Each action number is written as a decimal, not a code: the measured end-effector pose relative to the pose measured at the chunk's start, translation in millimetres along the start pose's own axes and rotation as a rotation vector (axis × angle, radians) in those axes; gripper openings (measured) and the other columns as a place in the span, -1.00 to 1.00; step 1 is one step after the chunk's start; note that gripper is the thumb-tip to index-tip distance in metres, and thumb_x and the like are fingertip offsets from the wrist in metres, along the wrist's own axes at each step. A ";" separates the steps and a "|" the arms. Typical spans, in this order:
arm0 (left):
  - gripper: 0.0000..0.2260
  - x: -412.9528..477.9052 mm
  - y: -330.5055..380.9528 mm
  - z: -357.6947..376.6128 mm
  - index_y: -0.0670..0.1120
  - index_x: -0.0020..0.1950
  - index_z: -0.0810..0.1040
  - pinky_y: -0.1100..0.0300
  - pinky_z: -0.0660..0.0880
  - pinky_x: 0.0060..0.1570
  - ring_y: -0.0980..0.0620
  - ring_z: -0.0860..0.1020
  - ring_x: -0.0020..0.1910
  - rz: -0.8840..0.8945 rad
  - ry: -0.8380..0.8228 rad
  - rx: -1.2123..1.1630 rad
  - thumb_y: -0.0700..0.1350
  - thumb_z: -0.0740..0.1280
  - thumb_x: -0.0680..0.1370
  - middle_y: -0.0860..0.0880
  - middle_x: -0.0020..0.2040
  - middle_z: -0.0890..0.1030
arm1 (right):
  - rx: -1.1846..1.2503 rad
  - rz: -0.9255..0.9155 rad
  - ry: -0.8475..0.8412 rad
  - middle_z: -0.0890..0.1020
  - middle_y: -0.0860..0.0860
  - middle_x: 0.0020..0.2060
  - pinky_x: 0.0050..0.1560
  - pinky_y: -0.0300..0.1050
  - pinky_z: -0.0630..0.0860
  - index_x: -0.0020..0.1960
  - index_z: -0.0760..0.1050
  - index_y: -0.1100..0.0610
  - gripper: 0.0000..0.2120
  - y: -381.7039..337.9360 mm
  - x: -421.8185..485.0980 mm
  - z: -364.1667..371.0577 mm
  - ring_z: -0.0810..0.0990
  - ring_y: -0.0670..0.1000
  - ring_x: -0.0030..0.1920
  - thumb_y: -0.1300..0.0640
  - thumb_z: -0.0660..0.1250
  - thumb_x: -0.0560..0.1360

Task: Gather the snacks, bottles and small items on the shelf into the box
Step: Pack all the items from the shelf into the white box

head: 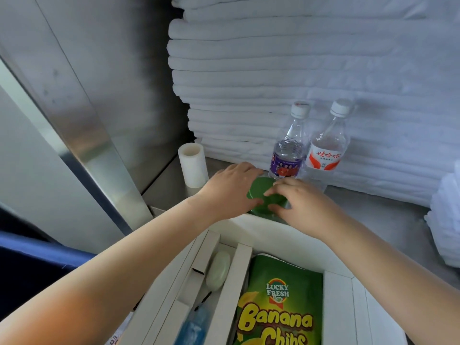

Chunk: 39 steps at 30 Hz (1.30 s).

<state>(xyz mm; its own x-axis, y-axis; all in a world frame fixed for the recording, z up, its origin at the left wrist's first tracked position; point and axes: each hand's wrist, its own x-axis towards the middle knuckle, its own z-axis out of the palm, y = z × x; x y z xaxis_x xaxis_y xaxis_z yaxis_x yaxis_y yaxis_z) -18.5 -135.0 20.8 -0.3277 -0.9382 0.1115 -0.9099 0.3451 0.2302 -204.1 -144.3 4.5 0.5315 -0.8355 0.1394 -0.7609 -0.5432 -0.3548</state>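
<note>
A round green tin [261, 192] lies on the metal shelf just behind the white box [261, 227]. My left hand [231, 185] curls round its left side and my right hand [296, 197] holds its right side, fingertips on the lid. Behind the tin stand two water bottles, one with a purple label [287, 155] and one with a red and white label [326, 150]. Inside the box lie a green bag of banana chips [281, 302], a pale green soap [218, 270] and a blue packet [194, 327].
A white cylinder [193, 165] stands at the shelf's back left corner. A tall stack of folded white towels [286, 70] fills the back. More white items [448, 220] sit at the right edge. A steel wall [87, 108] closes the left side.
</note>
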 end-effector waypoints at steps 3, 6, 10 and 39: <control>-0.40 12.7 1.8 1.2 0.06 0.38 0.33 0.06 0.32 0.20 -0.02 0.36 0.29 -0.009 -0.089 -0.009 0.20 0.38 0.39 0.02 0.29 0.41 | -0.010 0.008 -0.025 0.52 -0.02 0.15 0.16 -0.14 0.39 0.21 0.55 0.02 -0.69 2.1 0.8 -2.0 0.46 0.01 0.17 0.12 0.38 0.47; -0.35 22.1 7.6 7.0 0.03 0.34 0.34 0.08 0.33 0.15 -0.04 0.38 0.27 0.002 -0.110 0.007 0.27 0.38 0.35 0.01 0.26 0.43 | -0.029 0.012 -0.022 0.54 -0.02 0.11 0.10 -0.16 0.40 0.20 0.55 0.04 -0.69 2.6 0.1 -4.4 0.47 0.01 0.15 0.16 0.37 0.46; -0.30 24.8 9.4 15.2 0.03 0.39 0.29 0.08 0.32 0.18 -0.03 0.37 0.28 -0.001 -0.062 -0.055 0.27 0.39 0.34 0.01 0.29 0.41 | -0.074 0.012 0.036 0.54 -0.04 0.05 -0.08 -0.18 0.40 0.13 0.55 0.06 -0.77 3.4 -1.9 -8.0 0.50 0.00 0.08 0.13 0.35 0.48; -0.40 31.0 9.9 14.8 0.01 0.39 0.30 0.09 0.35 0.20 -0.01 0.37 0.29 0.005 0.004 -0.086 0.20 0.35 0.43 0.02 0.33 0.40 | 0.050 0.076 0.435 0.57 -0.08 -0.09 -0.15 -0.21 0.39 -0.02 0.56 0.09 -0.89 3.4 -3.0 -26.8 0.53 -0.06 -0.07 0.21 0.33 0.47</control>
<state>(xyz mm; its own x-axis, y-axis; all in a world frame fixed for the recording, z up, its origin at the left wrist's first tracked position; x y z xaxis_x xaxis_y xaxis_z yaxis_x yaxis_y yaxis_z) -41.4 -161.1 12.2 -0.3313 -0.9363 0.1162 -0.8828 0.3511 0.3121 -218.3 -145.8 27.7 0.2604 -0.8357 0.4835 -0.7672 -0.4831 -0.4219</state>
